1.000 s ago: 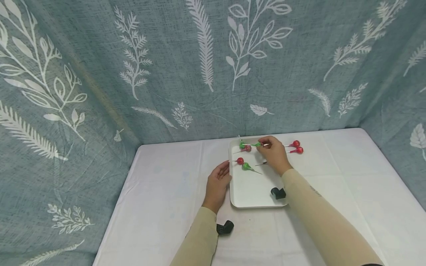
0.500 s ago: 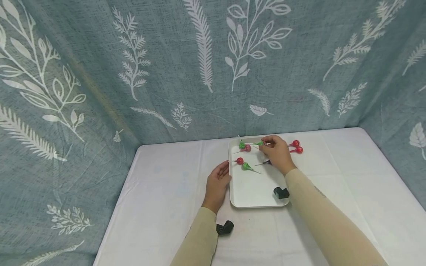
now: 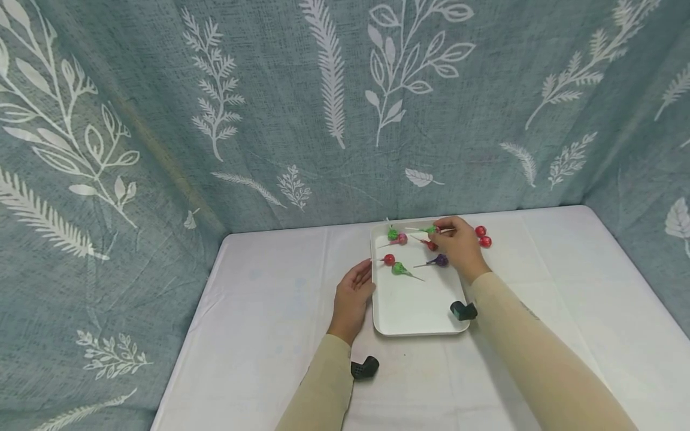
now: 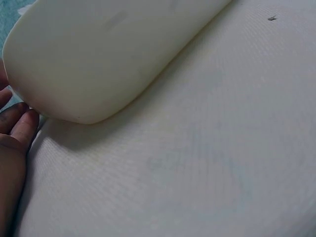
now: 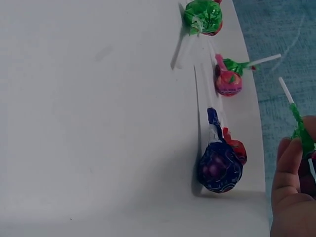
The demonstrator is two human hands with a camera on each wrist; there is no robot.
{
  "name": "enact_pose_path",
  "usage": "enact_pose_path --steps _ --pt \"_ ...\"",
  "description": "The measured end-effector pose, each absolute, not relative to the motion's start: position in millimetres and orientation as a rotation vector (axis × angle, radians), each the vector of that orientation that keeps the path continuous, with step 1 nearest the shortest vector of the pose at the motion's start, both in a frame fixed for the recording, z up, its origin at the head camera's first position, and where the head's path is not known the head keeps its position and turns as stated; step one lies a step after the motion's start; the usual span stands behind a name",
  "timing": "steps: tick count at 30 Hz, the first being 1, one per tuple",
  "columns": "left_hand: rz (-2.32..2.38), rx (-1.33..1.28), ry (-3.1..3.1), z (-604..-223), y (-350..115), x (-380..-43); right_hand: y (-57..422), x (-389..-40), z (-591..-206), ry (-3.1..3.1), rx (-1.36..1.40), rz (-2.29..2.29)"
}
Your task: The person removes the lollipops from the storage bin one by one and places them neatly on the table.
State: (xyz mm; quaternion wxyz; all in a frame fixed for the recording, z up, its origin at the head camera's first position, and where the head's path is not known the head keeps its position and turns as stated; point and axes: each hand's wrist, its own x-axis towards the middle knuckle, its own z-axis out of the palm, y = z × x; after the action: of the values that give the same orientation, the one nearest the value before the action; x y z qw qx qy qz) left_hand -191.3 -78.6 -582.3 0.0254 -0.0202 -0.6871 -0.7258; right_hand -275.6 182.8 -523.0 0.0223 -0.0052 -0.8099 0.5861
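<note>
lollipop [image 5: 303, 136], green-wrapped, in right hand [image 3: 457, 245]

from my end i see a table [image 3: 264, 317] spread with a lightly creased white cloth [image 3: 571, 311]. a white tray [image 3: 412, 308] sits on it, its far end close to the table's back edge. just right of the tray i make out two red lollipops [image 3: 486, 242], side by side. a tiny dark speck [image 3: 405, 355] lies just off the tray's near edge.
</note>
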Motion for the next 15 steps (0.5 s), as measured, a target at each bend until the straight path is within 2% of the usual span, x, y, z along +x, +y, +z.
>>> enact_pose_path --steps 15 --pt "-2.229 -0.06 -2.137 -585.8 -79.2 -191.3 187.7 -269.5 -511.7 -2.491 -0.016 1.79"
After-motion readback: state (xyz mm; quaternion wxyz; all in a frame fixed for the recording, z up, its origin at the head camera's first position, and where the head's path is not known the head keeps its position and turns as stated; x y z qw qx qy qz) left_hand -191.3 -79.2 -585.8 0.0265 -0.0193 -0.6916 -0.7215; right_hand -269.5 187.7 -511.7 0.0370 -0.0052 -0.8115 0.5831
